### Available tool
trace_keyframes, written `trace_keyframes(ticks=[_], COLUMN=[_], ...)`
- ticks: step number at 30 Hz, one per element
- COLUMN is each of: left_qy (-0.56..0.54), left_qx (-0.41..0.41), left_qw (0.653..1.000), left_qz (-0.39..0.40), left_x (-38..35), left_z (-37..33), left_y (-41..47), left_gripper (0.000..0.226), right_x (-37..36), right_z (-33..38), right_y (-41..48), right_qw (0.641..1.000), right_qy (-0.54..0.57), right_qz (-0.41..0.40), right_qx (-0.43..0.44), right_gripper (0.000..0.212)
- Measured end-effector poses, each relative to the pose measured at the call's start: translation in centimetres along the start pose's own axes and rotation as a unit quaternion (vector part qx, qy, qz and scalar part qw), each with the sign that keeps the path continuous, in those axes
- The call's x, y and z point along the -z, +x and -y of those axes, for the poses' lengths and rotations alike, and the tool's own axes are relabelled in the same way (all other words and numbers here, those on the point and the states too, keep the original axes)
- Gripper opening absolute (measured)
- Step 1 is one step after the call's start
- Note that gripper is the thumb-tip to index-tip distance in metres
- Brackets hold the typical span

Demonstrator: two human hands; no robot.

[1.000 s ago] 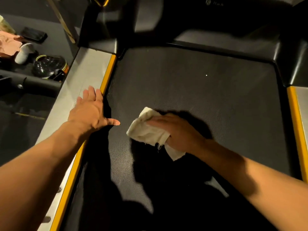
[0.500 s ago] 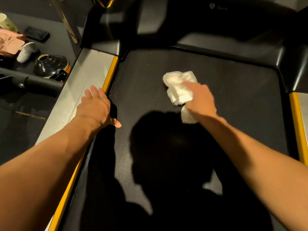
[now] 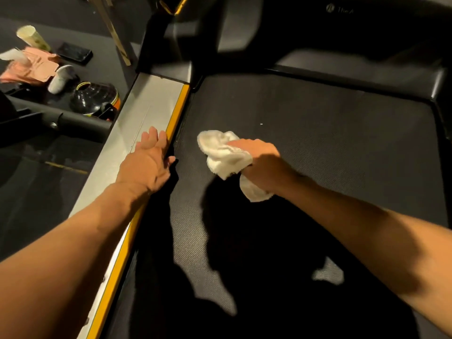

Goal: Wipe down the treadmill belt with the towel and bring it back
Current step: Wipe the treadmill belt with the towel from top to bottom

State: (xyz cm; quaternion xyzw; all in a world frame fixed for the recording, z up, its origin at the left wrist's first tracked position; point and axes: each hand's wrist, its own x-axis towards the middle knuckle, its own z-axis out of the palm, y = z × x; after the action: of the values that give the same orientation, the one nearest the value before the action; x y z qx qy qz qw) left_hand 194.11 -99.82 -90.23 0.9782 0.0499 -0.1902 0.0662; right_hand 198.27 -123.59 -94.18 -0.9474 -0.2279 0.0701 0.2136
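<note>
Towel (image 3: 225,155) — white and bunched — lies on the dark belt (image 3: 330,143), in its left half and well short of the far end. The right hand (image 3: 264,165) grips it, fingers curled round the wad and pressing it to the belt; a loose end of the cloth sticks out under the heel of that hand.

The left hand (image 3: 146,165) holds nothing. It rests palm down on the grey side rail (image 3: 146,106), fingers straight and close together, the thumb reaching across the yellow strip (image 3: 177,111) to the belt's edge. Both forearms come in from the bottom corners, and their shadows darken the near part of the belt.

On the floor left of the rail lie a black phone (image 3: 74,53), a pink cloth (image 3: 31,66), a pale tube (image 3: 33,37) and a glossy black dome (image 3: 94,97) with a yellow rim — all well apart from the hands. At the belt's far end stands the black cover (image 3: 342,25), bearing a faint logo.
</note>
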Motion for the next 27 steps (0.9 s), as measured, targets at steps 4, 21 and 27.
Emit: trace_keyframes(ticks=[4,21,27], left_qy=[-0.024,0.075,0.103], left_qx=[-0.047,-0.045,-0.029], left_qw=[0.999,0.996,0.990], left_qz=[-0.012,0.026,0.092], left_x=[-0.7,-0.7,-0.1], left_z=[0.9,2.3,2.7], left_y=[-0.3,-3.9,-5.8], left_gripper=[0.083,0.079,0.083], right_x=[2.6,3.9,-1.5], right_z=[-0.5,3.1,7.4], right_y=[3.5,4.9,1.4], right_qw=[0.996,0.990,0.994], right_qy=[0.076,0.100,-0.060], right_qz=[-0.050,-0.004,0.089], right_qx=[0.012,-0.097,-0.005], right_gripper=[0.023,0.038,0.018])
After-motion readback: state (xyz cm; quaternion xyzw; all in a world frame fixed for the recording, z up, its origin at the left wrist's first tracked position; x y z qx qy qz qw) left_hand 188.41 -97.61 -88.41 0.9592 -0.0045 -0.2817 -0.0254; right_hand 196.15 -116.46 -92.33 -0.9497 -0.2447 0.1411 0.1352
